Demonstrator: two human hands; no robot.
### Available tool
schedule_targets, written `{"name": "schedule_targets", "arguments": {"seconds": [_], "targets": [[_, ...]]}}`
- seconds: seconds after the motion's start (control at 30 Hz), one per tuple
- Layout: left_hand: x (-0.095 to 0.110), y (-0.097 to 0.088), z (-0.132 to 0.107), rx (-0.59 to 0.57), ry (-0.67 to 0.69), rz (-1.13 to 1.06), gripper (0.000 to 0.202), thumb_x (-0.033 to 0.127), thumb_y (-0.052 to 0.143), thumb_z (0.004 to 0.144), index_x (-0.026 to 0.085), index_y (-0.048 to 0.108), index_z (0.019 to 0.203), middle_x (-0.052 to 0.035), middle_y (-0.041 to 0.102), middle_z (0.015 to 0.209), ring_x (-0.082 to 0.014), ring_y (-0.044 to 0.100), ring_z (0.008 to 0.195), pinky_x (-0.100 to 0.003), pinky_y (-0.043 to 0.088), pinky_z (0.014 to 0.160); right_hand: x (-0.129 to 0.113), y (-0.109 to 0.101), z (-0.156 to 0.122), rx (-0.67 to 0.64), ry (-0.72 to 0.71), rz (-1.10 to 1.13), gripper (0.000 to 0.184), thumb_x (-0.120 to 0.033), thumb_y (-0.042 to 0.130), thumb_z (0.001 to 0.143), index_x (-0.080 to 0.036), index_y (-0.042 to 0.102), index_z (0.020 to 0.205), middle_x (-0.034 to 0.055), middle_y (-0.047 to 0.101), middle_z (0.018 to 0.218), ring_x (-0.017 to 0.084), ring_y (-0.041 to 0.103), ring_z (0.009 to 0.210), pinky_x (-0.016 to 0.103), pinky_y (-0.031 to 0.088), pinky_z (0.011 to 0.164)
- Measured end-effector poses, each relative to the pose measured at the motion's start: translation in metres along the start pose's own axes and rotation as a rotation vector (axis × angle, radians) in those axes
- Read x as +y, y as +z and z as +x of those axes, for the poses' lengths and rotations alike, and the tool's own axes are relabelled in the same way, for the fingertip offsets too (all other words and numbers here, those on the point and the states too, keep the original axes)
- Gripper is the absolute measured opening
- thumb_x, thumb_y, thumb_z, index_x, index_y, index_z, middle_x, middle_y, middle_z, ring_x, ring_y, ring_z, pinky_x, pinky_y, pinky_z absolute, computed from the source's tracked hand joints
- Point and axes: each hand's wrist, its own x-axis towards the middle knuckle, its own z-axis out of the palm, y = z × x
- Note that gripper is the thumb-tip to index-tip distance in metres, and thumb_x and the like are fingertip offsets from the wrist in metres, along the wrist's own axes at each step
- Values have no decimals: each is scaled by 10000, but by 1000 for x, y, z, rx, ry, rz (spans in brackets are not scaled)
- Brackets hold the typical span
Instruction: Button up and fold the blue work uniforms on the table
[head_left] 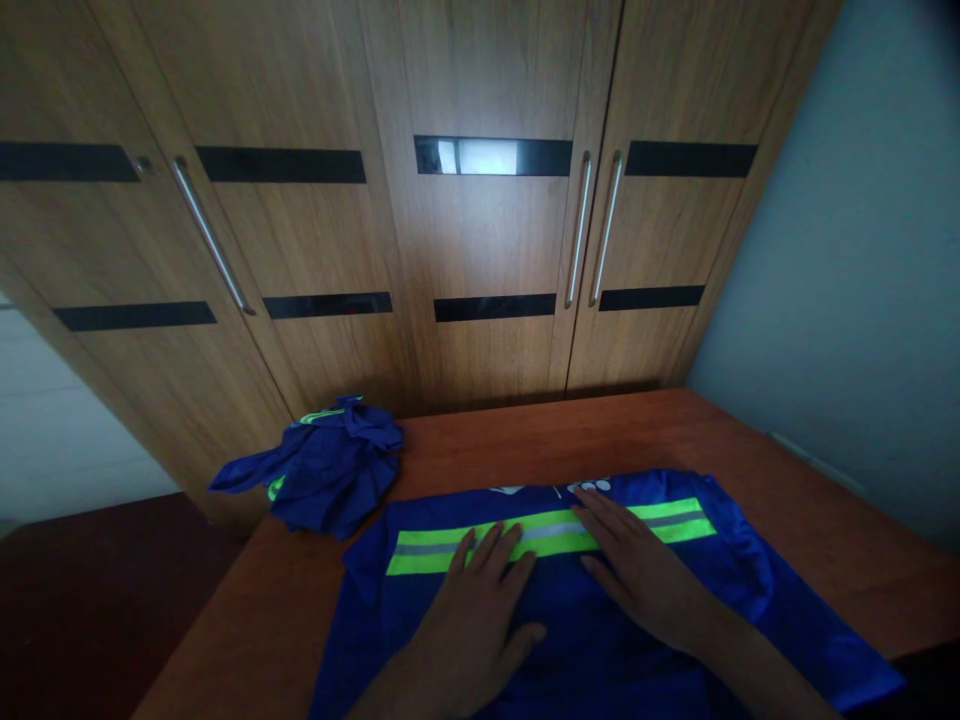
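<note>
The left hand (484, 605) and right hand (637, 565), flat, apart from each other and gripping nothing, rest on a blue garment (574, 650) spread across the table (480, 448), its cloth seemingly light, limp and slightly slick, probably best taken by both far corners.

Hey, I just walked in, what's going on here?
A person has both hands on a blue garment spread on a reddish-brown table. The left hand and right hand lie palm down, fingers reaching onto its bright green stripe. A crumpled blue bundle with green trim sits beyond it to the left, in front of wooden cabinets.
</note>
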Motion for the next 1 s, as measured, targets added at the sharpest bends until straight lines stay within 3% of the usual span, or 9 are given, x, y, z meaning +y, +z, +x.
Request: {"name": "schedule_targets", "arguments": {"seconds": [0.13,0.37,0.6,0.8,1.0], "targets": [[17,2,10,-58,22,-49,634,526,440,881,286,275,1444,-64,129,1555,-304,76,1418,-566,101,1138,-14,17,18,-74,-48,50,521,-323,359,950,-199,281,1451,77,257,1517,230,245,1384,457,275,1117],[19,17,8,-165,-15,-85,717,493,474,866,278,161,1475,-73,56,1554,-334,30,1412,-604,59,1120,-12,34,9,-137,-3,69,498,-367,290,971,-223,291,1448,64,273,1511,219,256,1381,467,284,1109],[23,29,14,-81,36,-47,748,508,463,865,267,116,1482,-39,44,1559,-309,28,1421,-561,54,1140,-13,33,10,-143,4,73,491,-350,292,970,-215,311,1441,72,255,1516,220,235,1388,467,261,1117],[29,41,15,-81,101,-47,709,508,423,884,239,150,1480,-26,55,1559,-305,58,1422,-558,67,1144,-3,36,11,-125,-10,167,456,-327,296,973,-259,347,1421,34,300,1503,194,259,1380,439,269,1118],[21,41,6,-52,131,-79,745,516,476,864,281,126,1479,-21,81,1558,-305,87,1419,-557,101,1142,12,38,1,-89,7,184,477,-413,334,960,-280,351,1418,41,319,1495,213,279,1372,462,274,1109]]}}
